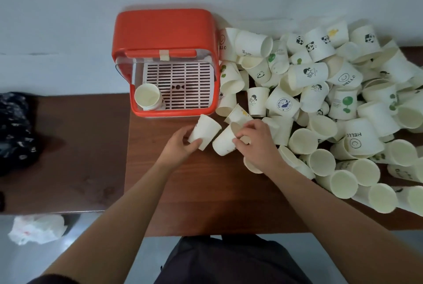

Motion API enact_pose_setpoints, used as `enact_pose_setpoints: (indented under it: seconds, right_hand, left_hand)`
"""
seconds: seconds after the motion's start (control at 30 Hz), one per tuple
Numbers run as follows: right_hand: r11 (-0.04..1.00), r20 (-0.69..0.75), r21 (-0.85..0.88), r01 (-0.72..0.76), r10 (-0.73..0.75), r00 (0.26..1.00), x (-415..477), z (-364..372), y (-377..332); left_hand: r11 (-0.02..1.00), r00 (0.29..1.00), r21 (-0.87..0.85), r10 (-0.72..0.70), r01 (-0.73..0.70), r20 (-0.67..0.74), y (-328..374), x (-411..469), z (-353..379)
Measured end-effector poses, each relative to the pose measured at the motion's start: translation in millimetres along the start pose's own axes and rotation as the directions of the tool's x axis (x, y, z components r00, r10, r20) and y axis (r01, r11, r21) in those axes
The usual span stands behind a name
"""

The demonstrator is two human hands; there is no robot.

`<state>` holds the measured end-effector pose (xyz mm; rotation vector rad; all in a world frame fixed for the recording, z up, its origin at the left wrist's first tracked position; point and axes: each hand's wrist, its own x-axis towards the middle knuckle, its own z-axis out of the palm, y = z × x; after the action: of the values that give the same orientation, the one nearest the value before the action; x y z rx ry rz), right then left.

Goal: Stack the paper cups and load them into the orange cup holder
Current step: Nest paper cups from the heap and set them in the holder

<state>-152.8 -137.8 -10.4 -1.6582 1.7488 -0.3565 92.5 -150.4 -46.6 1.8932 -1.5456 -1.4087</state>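
Nearest to me, below the table edge, my dark-clothed lap (229,260) filled the bottom of the view, and a crumpled white plastic bag (37,228) lay on the floor off to my left. Both bare forearms reached out over the brown table (194,192). My left hand (180,144) held a plain white cup (204,131), fingers curled round its near end, the cup tilted up and away from me. Just beside it, not quite touching, my right hand (256,144) gripped a second cup (223,142), which lay on its side; my fingers were bent over its far end and I could not tell how far they reached inside. One more cup (251,165) showed from under my right wrist. To the right, the big heap of paper cups (332,91) spread across the table, most tipped over, some showing their open mouths, others printed with pandas, green trees, smiley faces and the word HELLO. Beyond my hands stood the orange cup holder (163,31), its front open toward me. Inside it a white slatted tray (180,84) covered the floor, and a short stack of cups (147,95) stood mouth up in its near left corner. Far left, a dark patterned cloth (13,128) lay on a lower brown surface, and a pale wall (68,8) ran behind everything.
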Motion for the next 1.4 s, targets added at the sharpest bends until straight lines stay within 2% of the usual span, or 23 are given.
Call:
enact_pose_setpoints:
  seconds: [0.07,0.13,0.2,0.3,0.37,0.5,0.6,0.7,0.83,1.13,1.27,1.33,1.4]
  right_hand:
    - [0.993,-0.021,0.114,-0.014,0.017,1.0,0.1,-7.2,-10.8]
    - [0.976,0.028,0.207,-0.071,0.066,0.997,1.1,-13.7,-26.9]
    - [0.961,0.088,0.259,-0.101,0.081,0.993,3.2,-17.4,-45.9]
    - [0.96,0.093,0.277,-0.032,0.007,0.996,8.0,-16.6,-71.5]
    - [0.955,0.095,0.298,-0.017,-0.012,0.995,12.2,-13.0,-84.7]
    - [0.945,0.127,0.326,-0.021,-0.022,0.992,18.8,-4.6,-106.0]
    - [0.926,0.144,0.376,-0.033,-0.023,0.989,23.1,0.4,-119.3]
    - [0.915,0.086,0.403,-0.03,-0.005,0.996,27.5,4.2,-126.5]
    - [0.896,0.002,0.442,-0.043,0.047,0.999,33.0,2.4,-131.6]
    - [0.893,-0.119,0.446,-0.055,0.12,0.986,42.3,13.9,-141.7]
    - [0.894,-0.156,0.44,-0.08,0.164,0.974,50.7,23.0,-151.2]
    - [0.901,-0.179,0.43,-0.062,0.152,0.972,56.2,27.3,-159.1]
    - [0.904,-0.2,0.426,-0.04,0.137,0.97,62.6,31.5,-167.6]
  left_hand:
    - [0.988,0.998,-0.146,-0.033,0.039,0.044,-4.3,-10.9,-10.8]
    - [0.957,0.995,-0.284,-0.028,0.055,0.098,-7.4,-19.7,-20.1]
    - [0.92,0.986,-0.389,0.019,0.048,0.166,-3.7,-26.6,-28.1]
    - [0.883,0.968,-0.468,0.15,-0.038,0.204,6.8,-32.0,-39.8]
    - [0.863,0.973,-0.501,0.167,-0.068,0.156,12.9,-33.6,-49.3]
    - [0.84,0.997,-0.539,0.044,-0.067,-0.055,19.4,-36.5,-71.4]
    - [0.849,0.98,-0.517,0.003,-0.107,-0.197,23.1,-34.7,-85.7]
    - [0.826,0.953,-0.542,-0.021,-0.154,-0.302,19.5,-24.6,-110.5]
    - [0.862,0.919,-0.471,-0.014,-0.188,-0.393,14.5,-10.7,-143.5]
    - [0.975,0.914,-0.133,0.112,-0.176,-0.39,7.0,26.9,-157.1]
    - [0.99,0.932,0.055,0.141,-0.129,-0.335,-5.4,43.1,-156.1]
    - [0.976,0.946,0.179,0.169,-0.122,-0.276,-9.5,48.9,-156.8]
    - [0.968,0.962,0.228,0.158,-0.106,-0.221,-13.7,55.8,-160.1]
